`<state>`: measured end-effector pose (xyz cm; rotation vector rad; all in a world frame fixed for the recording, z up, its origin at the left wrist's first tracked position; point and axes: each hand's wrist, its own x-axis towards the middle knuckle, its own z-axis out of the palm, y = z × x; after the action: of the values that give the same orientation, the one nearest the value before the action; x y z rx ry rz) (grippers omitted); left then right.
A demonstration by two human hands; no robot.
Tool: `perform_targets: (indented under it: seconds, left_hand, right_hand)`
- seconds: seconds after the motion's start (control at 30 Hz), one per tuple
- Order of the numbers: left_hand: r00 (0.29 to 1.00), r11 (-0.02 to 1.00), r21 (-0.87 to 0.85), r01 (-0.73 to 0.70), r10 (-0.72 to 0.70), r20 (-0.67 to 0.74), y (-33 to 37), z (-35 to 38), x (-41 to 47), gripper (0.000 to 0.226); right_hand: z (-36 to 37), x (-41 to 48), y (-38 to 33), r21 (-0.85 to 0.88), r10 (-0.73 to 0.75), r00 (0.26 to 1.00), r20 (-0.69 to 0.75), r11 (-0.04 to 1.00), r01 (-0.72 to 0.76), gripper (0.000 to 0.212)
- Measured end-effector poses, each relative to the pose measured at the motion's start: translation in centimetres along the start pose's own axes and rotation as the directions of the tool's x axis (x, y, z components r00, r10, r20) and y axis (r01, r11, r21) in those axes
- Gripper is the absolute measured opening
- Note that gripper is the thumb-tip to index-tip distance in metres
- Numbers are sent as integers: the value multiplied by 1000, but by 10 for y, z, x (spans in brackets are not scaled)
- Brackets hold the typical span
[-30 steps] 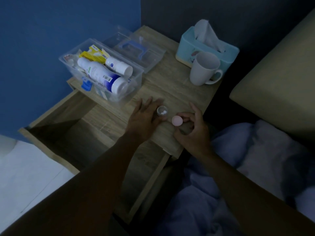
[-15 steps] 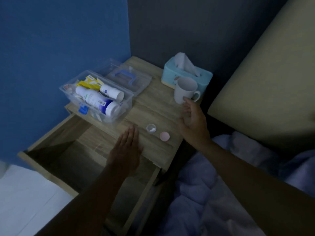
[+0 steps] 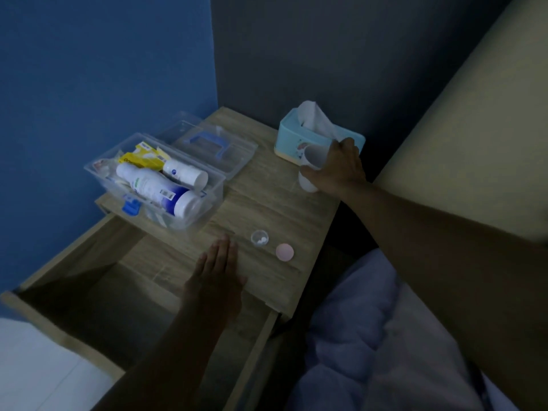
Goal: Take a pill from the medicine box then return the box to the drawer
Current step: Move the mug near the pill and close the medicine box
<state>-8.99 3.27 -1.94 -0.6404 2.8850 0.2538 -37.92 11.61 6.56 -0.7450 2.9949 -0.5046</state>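
A person's right hand [image 3: 341,166] wraps its fingers around a white mug [image 3: 311,166] beside a teal tissue box [image 3: 292,140], while the left hand [image 3: 216,274] lies flat and empty, fingers together, on the wood-grain nightstand [image 3: 275,203]. The clear plastic medicine box [image 3: 207,200] stands open above the pulled-out drawer [image 3: 98,286]; a small round pill cup [image 3: 259,237] and its pink cap [image 3: 284,252] rest nearby.

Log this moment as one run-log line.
right hand: gripping white mug | left hand: flat, empty | pill vial: open, pink cap beside | medicine box: open | drawer: open
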Motion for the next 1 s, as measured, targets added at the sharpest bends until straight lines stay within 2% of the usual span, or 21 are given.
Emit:
perform_targets:
  seconds: [0.17,0.33,0.5,0.7,0.9,1.0]
  left_hand:
    - [1000,1000,-7,-13,13,15,-3,1,1,74]
    - [1000,999,-24,-23,23,6,-4,3,1,74]
    - [1000,999,-43,-23,23,-6,-4,5,0,75]
    - [1000,998,-61,-11,11,-3,-1,6,1,75]
    - [1000,999,-49,-19,19,-6,-3,6,1,75]
    - [1000,997,-74,-22,22,-8,-4,7,3,76]
  right_hand:
    - [3,10,1,86,49,998,49,995,-53,97]
    - [-5,17,-6,-21,42,989,143,999,-39,96]
    - [-15,11,-13,42,20,990,141,999,-26,96]
    - [-19,-13,-31,101,-132,988,78,987,124,86]
    - [-17,-40,-46,76,-256,954,155,966,246,86]
    - [-12,-47,-45,53,-283,938,202,959,278,74]
